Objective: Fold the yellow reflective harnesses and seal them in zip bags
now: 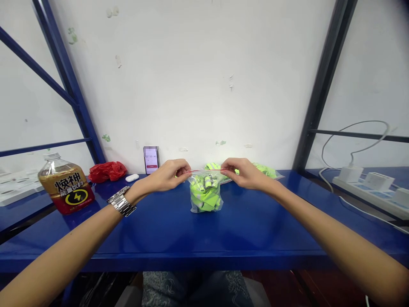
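Observation:
A clear zip bag [207, 194] with a red seal line stands upright over the blue table, packed with folded fluorescent yellow-green cloth with grey reflective strips. At its top left corner, my left hand [174, 174] pinches the seal edge between thumb and fingers; a metal watch [122, 201] is on that wrist. My right hand [239, 172] pinches the top right corner in the same way. The red line is stretched taut between both hands. Behind my right hand lie more bagged yellow-green items [266, 170], partly hidden.
A large drink bottle [67, 185] stands at the left, near a crumpled red plastic bag [108, 171]. A phone [151, 160] leans on the wall beside a white earbud-like case [132, 178]. Power strips with plugs [373, 194] and cables lie right. The blue tabletop [204, 238] ends before my lap.

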{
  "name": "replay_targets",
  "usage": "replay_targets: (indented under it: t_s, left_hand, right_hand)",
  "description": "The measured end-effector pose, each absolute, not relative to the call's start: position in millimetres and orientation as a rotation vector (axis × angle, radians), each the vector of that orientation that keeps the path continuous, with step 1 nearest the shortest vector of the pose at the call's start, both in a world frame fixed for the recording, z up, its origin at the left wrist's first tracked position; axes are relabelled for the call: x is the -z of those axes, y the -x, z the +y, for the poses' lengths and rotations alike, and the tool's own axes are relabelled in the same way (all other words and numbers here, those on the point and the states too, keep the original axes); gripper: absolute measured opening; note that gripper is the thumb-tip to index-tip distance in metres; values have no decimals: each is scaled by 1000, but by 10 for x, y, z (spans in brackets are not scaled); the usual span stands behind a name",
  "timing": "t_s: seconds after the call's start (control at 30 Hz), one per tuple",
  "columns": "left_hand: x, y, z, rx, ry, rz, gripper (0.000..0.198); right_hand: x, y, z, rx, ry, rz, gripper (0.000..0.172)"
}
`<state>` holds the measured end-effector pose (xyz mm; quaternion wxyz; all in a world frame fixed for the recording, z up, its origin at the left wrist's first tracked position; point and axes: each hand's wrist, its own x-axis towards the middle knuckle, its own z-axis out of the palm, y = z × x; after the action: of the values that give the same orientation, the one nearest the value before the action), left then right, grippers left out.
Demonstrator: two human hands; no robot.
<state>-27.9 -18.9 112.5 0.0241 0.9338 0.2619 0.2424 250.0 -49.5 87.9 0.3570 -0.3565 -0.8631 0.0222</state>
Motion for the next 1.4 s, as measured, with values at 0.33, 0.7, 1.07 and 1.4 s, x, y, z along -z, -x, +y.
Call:
replay_targets:
  t_s: [0.33, 0.7, 1.07, 1.4]
  left_hand:
    - [-1075, 314, -146, -800, -3035, 743, 21]
    - [-1100, 307, -207, -784, -3089, 729, 21]
    - [-1062, 258, -232, -816, -3109, 777, 11]
    - [-1049, 262, -247, -834, -3029, 725, 11]
  right_hand:
    - [-861, -2505, -519, -46, 915, -2235, 14]
    - [-870, -2507, -517, -57, 935, -2229, 16]
    - [-886, -2504, -536, -115, 946, -2224, 16]
    - [-892, -2425, -527, -110, 892, -2230, 14]
